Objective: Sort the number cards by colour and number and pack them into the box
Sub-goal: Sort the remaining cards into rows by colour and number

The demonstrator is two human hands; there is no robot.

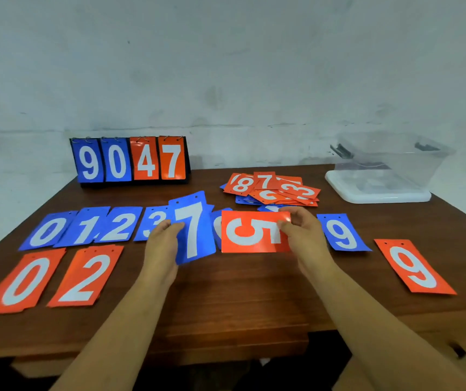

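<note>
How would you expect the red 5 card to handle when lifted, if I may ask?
The red 5 card is probably light and fairly stiff: the right hand pinches one edge and the card shows no droop. Its shiny face may be slippery.

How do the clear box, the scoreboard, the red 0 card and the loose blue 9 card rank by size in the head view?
1. clear box and scoreboard, about alike
2. red 0 card, enlarged by nearness
3. loose blue 9 card, farther off

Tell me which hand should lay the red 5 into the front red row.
Right. The right hand pinches the red 5 card near the gap between red 2 and red 9; the left hand holds the blue 7.
</note>
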